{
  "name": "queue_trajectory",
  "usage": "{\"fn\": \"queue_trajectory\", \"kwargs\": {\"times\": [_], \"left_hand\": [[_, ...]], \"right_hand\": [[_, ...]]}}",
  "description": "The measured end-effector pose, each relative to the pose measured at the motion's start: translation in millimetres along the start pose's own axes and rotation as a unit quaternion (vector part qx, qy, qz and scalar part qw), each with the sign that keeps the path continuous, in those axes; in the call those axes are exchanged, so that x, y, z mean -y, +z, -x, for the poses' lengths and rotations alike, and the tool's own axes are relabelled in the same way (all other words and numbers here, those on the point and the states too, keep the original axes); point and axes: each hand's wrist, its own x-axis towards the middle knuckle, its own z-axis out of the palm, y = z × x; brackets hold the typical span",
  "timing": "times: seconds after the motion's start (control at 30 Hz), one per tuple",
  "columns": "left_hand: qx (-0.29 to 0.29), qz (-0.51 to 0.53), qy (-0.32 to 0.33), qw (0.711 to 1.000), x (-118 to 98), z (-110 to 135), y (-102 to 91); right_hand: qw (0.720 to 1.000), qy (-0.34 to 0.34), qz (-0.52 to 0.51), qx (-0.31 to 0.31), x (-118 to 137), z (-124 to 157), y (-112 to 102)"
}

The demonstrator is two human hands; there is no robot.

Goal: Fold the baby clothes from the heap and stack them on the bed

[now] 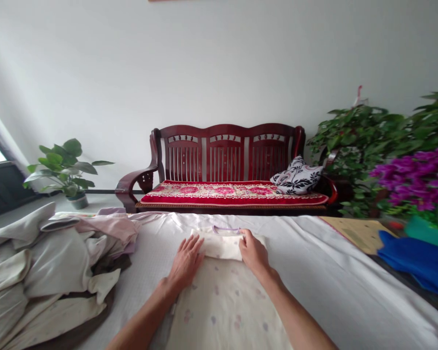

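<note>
A cream garment (226,301) with small faint prints and a lavender-trimmed neckline lies on the white cloth in front of me. Near its far end, a folded strip of the same fabric crosses it just below the neckline. My left hand (187,260) rests flat at the left side of that strip, fingers stretched out and touching the fabric. At the right end of the strip, my right hand (253,250) is closed on the garment's edge, with its fingers curled and partly hidden.
A heap of light clothes (58,257) lies on the left. White cloth (321,282) covers the table. On the right are a blue folded cloth (416,262) and purple flowers (419,177). A wooden bench (226,155) with a patterned cushion (297,177) stands beyond.
</note>
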Motion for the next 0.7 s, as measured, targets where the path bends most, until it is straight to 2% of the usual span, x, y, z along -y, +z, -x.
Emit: {"fn": "queue_trajectory", "kwargs": {"times": [0.13,0.3,0.4,0.47,0.57,0.63,0.7], "left_hand": [[0.002,-0.011,0.034,0.999,-4,-9,3.5],[0.066,-0.042,-0.001,0.997,-8,-9,12.3],[0.078,-0.046,-0.015,0.996,-11,-12,9.9],[0.058,-0.045,-0.015,0.997,-15,-18,7.3],[0.012,-0.049,0.023,0.998,-25,-28,8.0],[0.010,-0.058,0.049,0.997,-30,-32,12.6],[0.029,-0.064,0.053,0.996,-33,-34,18.9]], "right_hand": [[0.999,-0.028,-0.001,-0.030,-2,-7,0],[0.999,-0.012,0.052,0.011,-16,-13,8],[0.996,-0.028,0.082,0.000,-16,-13,7],[0.992,-0.067,0.105,-0.029,-11,-10,6],[0.976,-0.176,0.117,-0.045,-2,-1,12],[0.964,-0.237,0.120,-0.016,0,7,20],[0.958,-0.255,0.129,0.025,-2,14,29]]}}
